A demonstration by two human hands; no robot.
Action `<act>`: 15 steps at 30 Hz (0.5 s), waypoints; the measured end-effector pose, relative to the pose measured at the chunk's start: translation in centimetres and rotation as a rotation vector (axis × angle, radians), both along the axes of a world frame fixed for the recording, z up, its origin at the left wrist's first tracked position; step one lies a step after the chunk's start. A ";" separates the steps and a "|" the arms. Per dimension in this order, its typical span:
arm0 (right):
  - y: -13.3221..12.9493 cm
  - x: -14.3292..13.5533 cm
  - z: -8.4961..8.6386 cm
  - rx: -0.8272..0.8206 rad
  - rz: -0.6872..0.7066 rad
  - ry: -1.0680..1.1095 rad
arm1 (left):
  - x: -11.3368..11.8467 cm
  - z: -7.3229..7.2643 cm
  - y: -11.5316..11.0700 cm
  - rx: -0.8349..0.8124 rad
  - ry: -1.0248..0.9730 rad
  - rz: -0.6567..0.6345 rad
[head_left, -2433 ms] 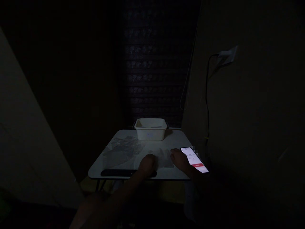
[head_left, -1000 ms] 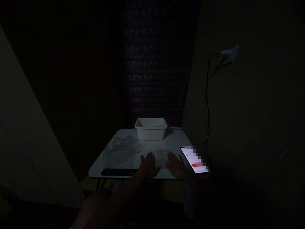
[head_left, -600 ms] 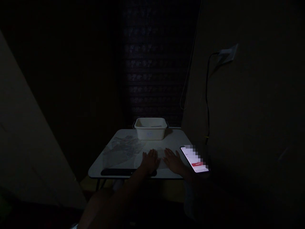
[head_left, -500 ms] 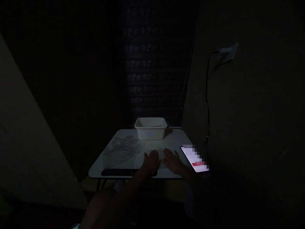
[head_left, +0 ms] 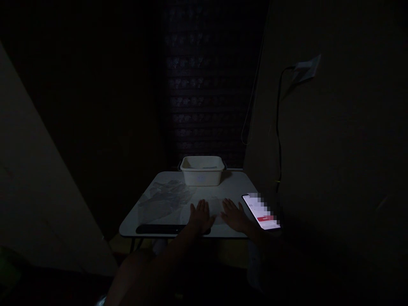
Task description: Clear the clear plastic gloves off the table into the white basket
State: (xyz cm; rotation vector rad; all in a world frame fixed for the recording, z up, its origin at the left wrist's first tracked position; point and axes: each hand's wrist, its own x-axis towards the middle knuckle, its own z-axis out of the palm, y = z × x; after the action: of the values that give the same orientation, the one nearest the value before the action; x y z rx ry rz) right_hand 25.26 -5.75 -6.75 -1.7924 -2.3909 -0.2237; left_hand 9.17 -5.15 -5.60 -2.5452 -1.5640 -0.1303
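My left hand [head_left: 200, 216] lies flat, palm down, with its fingers stretched forward over the white table [head_left: 236, 182]. A little to its right, my right hand [head_left: 235, 215] rests the same way, fingers extended. Beneath and between them shows a pale, thin sheet [head_left: 216, 206], perhaps clear plastic; the dim light hides its edges. Left of my hands a crumpled transparent plastic sheet [head_left: 167, 197] is spread on the table. Under my left wrist runs a long black strip [head_left: 156, 229] along the near edge.
A white plastic basin [head_left: 202, 177] with dark side handles stands at the table's far side. A lit phone [head_left: 259, 212] lies at the right edge. Behind are a dark blind [head_left: 188, 102] and, on the right wall, a plugged-in black cable [head_left: 279, 127].
My two hands have moved slightly apart, the left one a little leftward and the right one a little rightward. Both stay flat. The view has shifted slightly.
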 end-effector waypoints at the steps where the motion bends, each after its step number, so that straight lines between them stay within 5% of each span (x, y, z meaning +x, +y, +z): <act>1: 0.0 0.0 0.0 -0.003 -0.001 0.001 | 0.0 -0.1 0.0 0.001 -0.001 0.001; 15: -0.2 -0.1 0.3 -0.029 -0.010 0.011 | -0.1 -0.4 0.2 0.032 0.014 -0.002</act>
State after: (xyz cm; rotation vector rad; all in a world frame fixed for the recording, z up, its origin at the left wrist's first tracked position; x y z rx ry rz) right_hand 25.15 -5.93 -6.41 -1.8136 -2.3910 -0.1807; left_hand 9.07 -4.98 -5.97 -2.5177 -1.5415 -0.1360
